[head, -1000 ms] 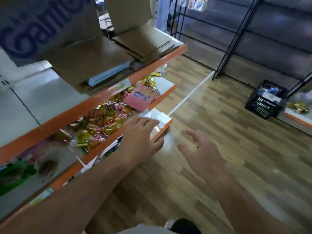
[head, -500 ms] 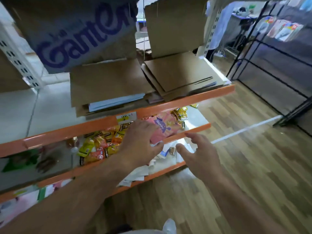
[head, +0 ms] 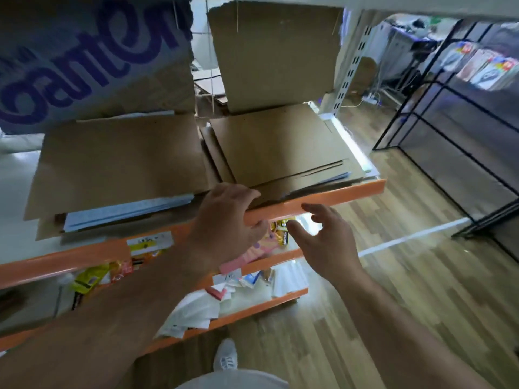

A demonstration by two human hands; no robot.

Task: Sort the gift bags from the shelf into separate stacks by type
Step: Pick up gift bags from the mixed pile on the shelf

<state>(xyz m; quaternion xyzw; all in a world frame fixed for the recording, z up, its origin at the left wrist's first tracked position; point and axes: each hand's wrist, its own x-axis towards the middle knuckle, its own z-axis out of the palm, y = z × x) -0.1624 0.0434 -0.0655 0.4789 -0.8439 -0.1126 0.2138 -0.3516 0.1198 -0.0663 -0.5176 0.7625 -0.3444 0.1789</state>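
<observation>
Shelving unit, three tiers, each with an orange lip [head: 337, 196].
- Printed carton [head: 84, 66], 10 o'clock: blue lettering, cropped, roughly "Ganten".
- Top tier: left stack of flat brown bags [head: 118, 164] at 9 o'clock, pale blue sheets [head: 126, 210] showing beneath it. Right stack of flat brown bags [head: 280, 147] at 12 o'clock, front edge flush with the lip.
- Middle tier: yellow snack packets [head: 90, 279], pink packet [head: 252, 254].
- Bottom tier: loose white papers [head: 196, 310].
- Wood floor [head: 393, 290], 3 to 5 o'clock: open standing room.
- Left hand [head: 224, 223]: fingers curled over the top lip onto the right stack's front edge, thumb beneath.
- Right hand [head: 323, 245]: fingers spread, in the air just beside the lip, holding nothing.
- White label [head: 148, 242] on the lip: handwriting illegible.
</observation>
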